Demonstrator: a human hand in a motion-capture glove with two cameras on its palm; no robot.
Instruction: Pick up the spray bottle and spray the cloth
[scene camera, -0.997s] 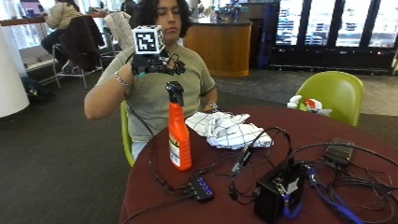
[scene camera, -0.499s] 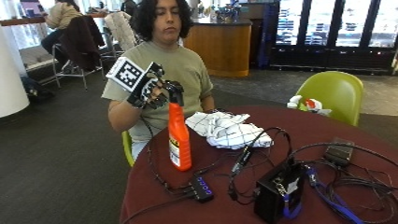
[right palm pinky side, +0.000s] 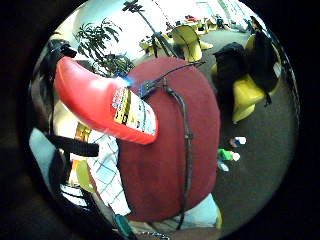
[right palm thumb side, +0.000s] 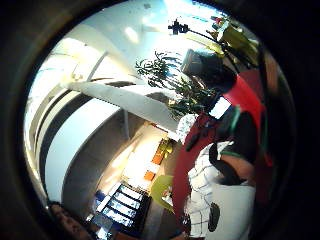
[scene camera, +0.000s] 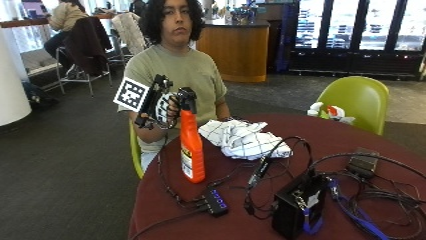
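The orange bottle (scene camera: 192, 150) stands upright near the edge of the round red table (scene camera: 413, 165), with the checked cloth (scene camera: 243, 139) lying crumpled just beyond it toward the person. The gloved right hand (scene camera: 165, 105) is at the bottle's black sprayer head (scene camera: 186, 96), at the neck; it looks to be closing round it, but whether the fingers are already curled on it cannot be told from here. In the little-finger palm view the bottle's body with its label fills much of the frame, so the palm is close against it, and the base appears to sit on the table. The bottle is rigid plastic, tall and narrow, so it will likely tip easily if nudged at the top before the grip is set; how full it is cannot be seen, so its weight is a guess, probably modest. The smooth body may be slippery in a glove, and the sensible hold is round the neck under the sprayer, with a finger free for the trigger. The cloth is soft and will not resist; the nozzle only has to be turned toward it. Cables (scene camera: 266, 165) and a black box (scene camera: 296, 210) lie near the bottle, on the side away from the hand.
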